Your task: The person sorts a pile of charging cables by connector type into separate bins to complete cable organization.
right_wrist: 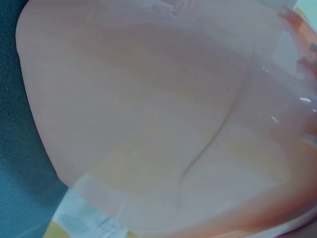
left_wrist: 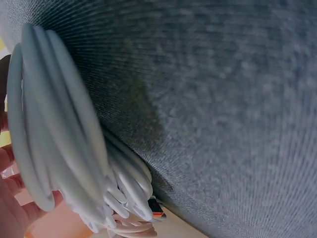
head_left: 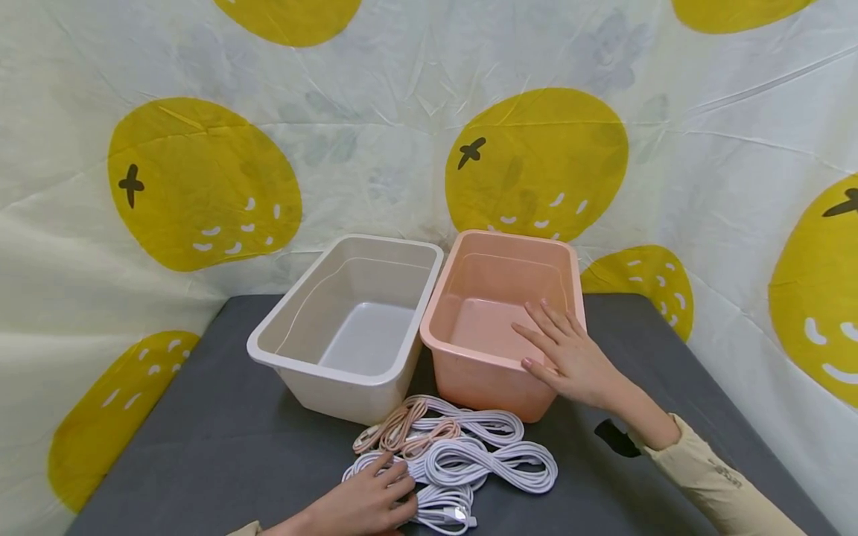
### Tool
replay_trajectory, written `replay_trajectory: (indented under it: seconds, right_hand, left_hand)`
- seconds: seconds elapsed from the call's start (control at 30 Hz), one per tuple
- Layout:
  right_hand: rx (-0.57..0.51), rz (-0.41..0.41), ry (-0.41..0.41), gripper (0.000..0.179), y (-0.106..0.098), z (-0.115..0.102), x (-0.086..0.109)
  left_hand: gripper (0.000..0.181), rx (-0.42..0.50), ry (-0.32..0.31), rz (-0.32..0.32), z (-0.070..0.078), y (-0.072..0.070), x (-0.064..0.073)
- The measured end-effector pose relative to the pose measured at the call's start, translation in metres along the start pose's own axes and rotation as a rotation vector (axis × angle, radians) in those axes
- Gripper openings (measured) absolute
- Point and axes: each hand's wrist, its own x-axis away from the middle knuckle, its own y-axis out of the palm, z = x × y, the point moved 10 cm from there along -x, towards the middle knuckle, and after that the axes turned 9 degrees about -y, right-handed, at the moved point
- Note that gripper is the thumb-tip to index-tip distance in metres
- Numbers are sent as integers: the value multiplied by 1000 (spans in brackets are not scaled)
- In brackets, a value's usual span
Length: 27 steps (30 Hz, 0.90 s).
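My left hand (head_left: 378, 495) rests on the near left side of a pile of coiled cables, its fingers spread over a white cable bundle (left_wrist: 59, 114). The thumb is hidden in the head view. A white figure-eight cable (head_left: 529, 467) lies to the right of that hand, and pinkish-beige cables (head_left: 395, 428) are just beyond it. My right hand (head_left: 579, 365) reaches over the near right rim of a pink plastic basin (head_left: 489, 387), fingers straight and apart, holding nothing. Pale pink basin plastic (right_wrist: 148, 99) fills most of the right wrist view.
A cream basin (head_left: 335, 387) stands left of the pink one, their rims close together. Both are on a dark grey cloth-covered table (head_left: 221, 417). Behind and beside it hangs a white curtain (head_left: 375, 89) with large yellow fruit prints.
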Motion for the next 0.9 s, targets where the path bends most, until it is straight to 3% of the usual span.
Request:
replay_trajectory:
  seconds: [0.1, 0.5, 0.7, 0.9]
  right_hand:
    - [7, 18, -9, 53, -2, 0, 0]
    - [14, 47, -18, 53, -1, 2, 1]
    - [12, 36, -7, 54, 0, 2, 1]
    - [10, 49, -12, 53, -2, 1, 1]
  left_hand:
    - [26, 6, -9, -20, 0, 2, -1]
    - [16, -43, -32, -6, 5, 2, -6]
    - [24, -102, -54, 16, 6, 2, -9]
    - [26, -116, -81, -16, 2, 6, -6]
